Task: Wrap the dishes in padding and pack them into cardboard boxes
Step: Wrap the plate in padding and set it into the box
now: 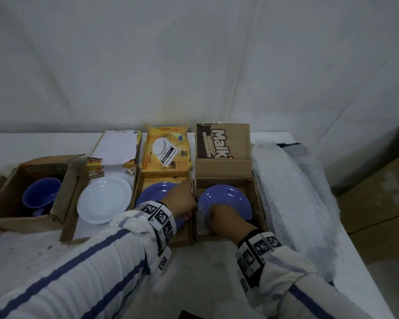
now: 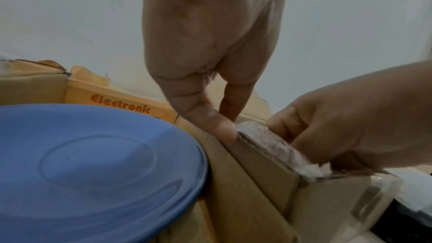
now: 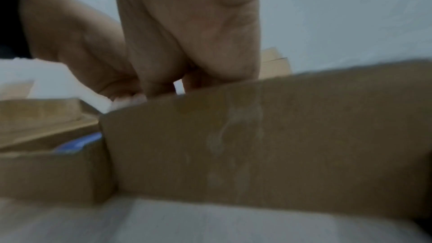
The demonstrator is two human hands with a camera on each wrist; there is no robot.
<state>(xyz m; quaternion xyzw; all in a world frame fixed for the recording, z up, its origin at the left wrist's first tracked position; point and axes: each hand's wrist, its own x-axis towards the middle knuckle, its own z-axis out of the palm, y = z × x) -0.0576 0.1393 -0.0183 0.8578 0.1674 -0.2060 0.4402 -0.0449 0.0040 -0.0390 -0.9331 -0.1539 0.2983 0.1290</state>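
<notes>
I am working both hands at the shared cardboard wall [image 2: 261, 169] between the two middle boxes, and everything here is placed from that wall. Nearest me, my right hand [image 1: 219, 218] is curling its fingers over a strip of crumpled white padding [image 2: 275, 147] lying along the top of the wall, on the side of the brown cardboard box with the chocolate print [image 1: 258, 192]. My left hand [image 1: 182, 200] is reaching in from the other side; its thumb [image 2: 210, 123] is pressing on the wall's edge, just at the far end of the padding, with a finger extended behind it. I cannot tell how the remaining left fingers are lying.

The padding's long axis is running along the wall, away from me, so it is sitting directly under the right fingertips and just beside the left thumb. The right hand is the nearer one to it and is holding it; I am judging that the next move depends on drawing that strip down between the wall and the round blue plate [image 1: 226, 201] sitting unwrapped inside the chocolate-print box, right of the wall.

Left of the wall, a second round blue plate [image 2: 93, 169] is lying in the yellow kitchen-scale box [image 1: 166, 157], its rim nearly touching the wall. Further left are a white round plate [image 1: 104, 200] and a blue bowl [image 1: 42, 195] in a cardboard box [image 1: 0, 203]. Right of the chocolate-print box, a sheet of bubble wrap [image 1: 286, 180] is lying spread on the white table [image 1: 346, 247].
</notes>
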